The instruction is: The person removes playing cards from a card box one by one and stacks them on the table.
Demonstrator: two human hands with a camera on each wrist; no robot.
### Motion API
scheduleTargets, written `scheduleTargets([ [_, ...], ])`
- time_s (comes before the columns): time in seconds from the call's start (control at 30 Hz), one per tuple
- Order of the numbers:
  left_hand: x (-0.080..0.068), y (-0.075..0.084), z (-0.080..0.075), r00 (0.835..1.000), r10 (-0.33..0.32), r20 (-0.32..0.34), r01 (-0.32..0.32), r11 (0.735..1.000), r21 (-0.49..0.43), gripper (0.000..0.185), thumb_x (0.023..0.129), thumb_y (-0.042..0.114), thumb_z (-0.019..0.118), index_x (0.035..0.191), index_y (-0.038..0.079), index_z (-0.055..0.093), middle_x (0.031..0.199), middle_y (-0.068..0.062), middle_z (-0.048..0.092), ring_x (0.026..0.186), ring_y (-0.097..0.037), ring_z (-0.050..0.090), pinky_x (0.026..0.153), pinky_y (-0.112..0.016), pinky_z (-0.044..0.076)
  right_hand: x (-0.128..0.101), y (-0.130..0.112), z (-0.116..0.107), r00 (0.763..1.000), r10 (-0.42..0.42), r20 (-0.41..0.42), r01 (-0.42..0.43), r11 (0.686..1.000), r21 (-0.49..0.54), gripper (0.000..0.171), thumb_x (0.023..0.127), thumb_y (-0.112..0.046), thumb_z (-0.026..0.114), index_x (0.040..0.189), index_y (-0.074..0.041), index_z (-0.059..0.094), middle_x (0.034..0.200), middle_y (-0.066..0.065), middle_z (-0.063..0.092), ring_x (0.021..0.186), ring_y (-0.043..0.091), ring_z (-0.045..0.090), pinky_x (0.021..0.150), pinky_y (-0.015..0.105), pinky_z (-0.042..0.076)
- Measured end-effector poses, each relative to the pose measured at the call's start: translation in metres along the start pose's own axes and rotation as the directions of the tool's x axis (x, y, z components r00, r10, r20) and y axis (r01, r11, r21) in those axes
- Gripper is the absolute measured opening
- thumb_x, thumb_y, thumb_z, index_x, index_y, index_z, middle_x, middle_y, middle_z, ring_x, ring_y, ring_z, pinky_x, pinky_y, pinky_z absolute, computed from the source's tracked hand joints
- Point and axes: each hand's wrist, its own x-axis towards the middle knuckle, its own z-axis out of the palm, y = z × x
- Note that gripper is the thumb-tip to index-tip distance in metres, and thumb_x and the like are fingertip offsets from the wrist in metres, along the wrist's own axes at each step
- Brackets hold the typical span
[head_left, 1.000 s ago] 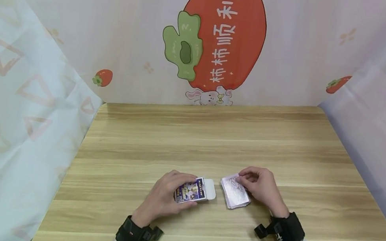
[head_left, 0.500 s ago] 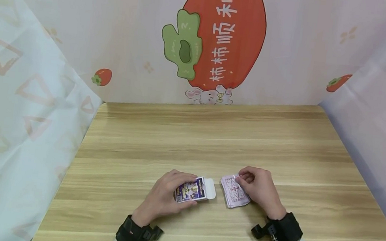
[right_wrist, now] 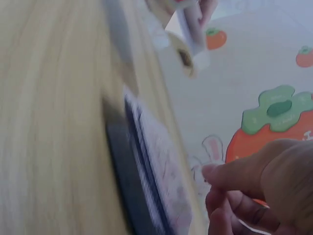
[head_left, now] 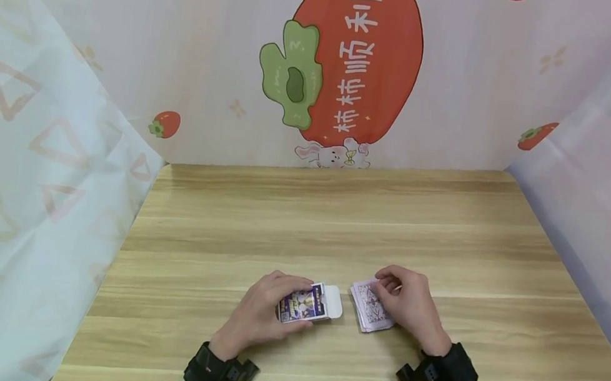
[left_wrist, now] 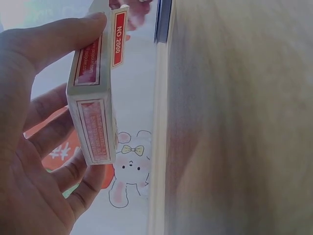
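My left hand [head_left: 264,308] grips a small playing-card box [head_left: 300,305] by its long edges, thumb on the near side. The box has a blue-purple printed face, and its white end flap [head_left: 334,302] stands open to the right. In the left wrist view the box [left_wrist: 93,105] is clear of the tabletop. A squared stack of playing cards [head_left: 370,311], patterned backs up, lies just right of the flap. Over its far right corner is my right hand [head_left: 409,300], fingers curled, thumb and fingertips together. In the right wrist view those fingertips [right_wrist: 212,172] look apart from the stack [right_wrist: 161,161], with no card visible between them.
The wood-grain table [head_left: 256,222] stretches around both hands. A printed cloth with a persimmon picture [head_left: 366,59] hangs at its back edge. Pale cloths flank the left and right sides. Each wrist wears a black camera strap [head_left: 210,369].
The glare on the top card has faded, so its pattern shows. My right hand has shifted slightly toward the left over the stack. My left hand keeps its grip on the box.
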Motion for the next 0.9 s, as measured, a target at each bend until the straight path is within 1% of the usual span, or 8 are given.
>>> scheduleTargets([
  [0.07,0.0,0.0,0.001,1.0,0.011,-0.001,-0.011,1.0,0.0,0.068,0.074,0.04,0.098,0.133,0.02,0.071,0.134,0.007,0.073,0.112,-0.011,0.067,0.092,-0.031,0.059,-0.003,-0.005,0.002,0.999,-0.033,-0.01,0.034,0.997,0.069,0.013,0.088,-0.001,0.085,0.097,-0.006,0.077,0.082,0.0,0.074,0.07,0.008,0.067,0.062,0.024,0.059],
  [0.17,0.0,-0.001,0.003,1.0,0.027,-0.005,-0.027,1.0,-0.003,0.069,0.074,0.04,0.099,0.133,0.019,0.071,0.133,0.006,0.074,0.111,-0.011,0.067,0.092,-0.031,0.059,-0.007,-0.014,0.009,0.997,-0.081,0.011,0.077,0.977,0.2,0.012,0.089,-0.001,0.084,0.098,-0.007,0.078,0.085,0.003,0.077,0.07,0.009,0.07,0.062,0.026,0.061],
  [0.27,0.0,-0.001,0.004,0.999,0.046,-0.005,-0.046,0.999,-0.008,0.07,0.073,0.038,0.099,0.133,0.019,0.071,0.132,0.005,0.075,0.111,-0.012,0.068,0.092,-0.032,0.059,-0.012,-0.023,0.019,0.99,-0.105,0.093,0.065,0.931,0.359,0.01,0.093,-0.003,0.081,0.102,-0.004,0.078,0.088,0.008,0.078,0.07,0.016,0.074,0.063,0.03,0.064],
  [0.4,0.0,-0.001,0.004,0.998,0.064,0.012,-0.064,0.998,-0.022,0.07,0.071,0.036,0.1,0.133,0.018,0.071,0.131,0.004,0.075,0.112,-0.013,0.068,0.094,-0.033,0.059,-0.017,-0.031,0.034,0.969,-0.126,0.215,0.006,0.875,0.484,0.012,0.096,-0.006,0.078,0.106,0.0,0.076,0.088,0.013,0.078,0.071,0.02,0.076,0.064,0.035,0.066],
  [0.47,0.0,0.0,0.004,0.998,0.06,0.026,-0.059,0.998,-0.031,0.07,0.072,0.036,0.1,0.133,0.019,0.071,0.131,0.005,0.075,0.113,-0.012,0.067,0.096,-0.032,0.059,-0.018,-0.034,0.04,0.959,-0.136,0.247,-0.007,0.864,0.503,0.013,0.096,-0.008,0.078,0.106,0.0,0.076,0.087,0.013,0.077,0.07,0.018,0.075,0.064,0.036,0.066],
  [0.63,0.0,0.002,0.004,0.998,0.051,0.046,-0.049,0.998,-0.039,0.067,0.073,0.037,0.099,0.132,0.02,0.072,0.131,0.007,0.075,0.114,-0.011,0.067,0.097,-0.032,0.058,-0.021,-0.037,0.047,0.957,-0.137,0.257,-0.011,0.865,0.501,0.014,0.094,-0.01,0.081,0.104,-0.003,0.075,0.086,0.009,0.077,0.067,0.013,0.074,0.062,0.033,0.065],
  [0.73,0.0,0.003,0.004,0.997,0.058,0.043,-0.056,0.998,-0.04,0.067,0.073,0.037,0.099,0.131,0.02,0.072,0.13,0.007,0.075,0.113,-0.011,0.067,0.097,-0.032,0.058,-0.022,-0.037,0.048,0.956,-0.13,0.263,-0.021,0.865,0.501,0.015,0.094,-0.011,0.082,0.104,-0.003,0.075,0.086,0.009,0.076,0.066,0.014,0.074,0.06,0.034,0.065],
  [0.9,0.0,0.003,0.003,0.997,0.074,0.033,-0.072,0.996,-0.05,0.067,0.074,0.037,0.099,0.132,0.02,0.072,0.13,0.007,0.075,0.113,-0.011,0.067,0.096,-0.032,0.058,-0.021,-0.036,0.047,0.952,-0.134,0.274,-0.029,0.853,0.521,0.011,0.097,-0.009,0.078,0.104,-0.002,0.073,0.085,0.013,0.076,0.066,0.02,0.075,0.06,0.036,0.065],
])
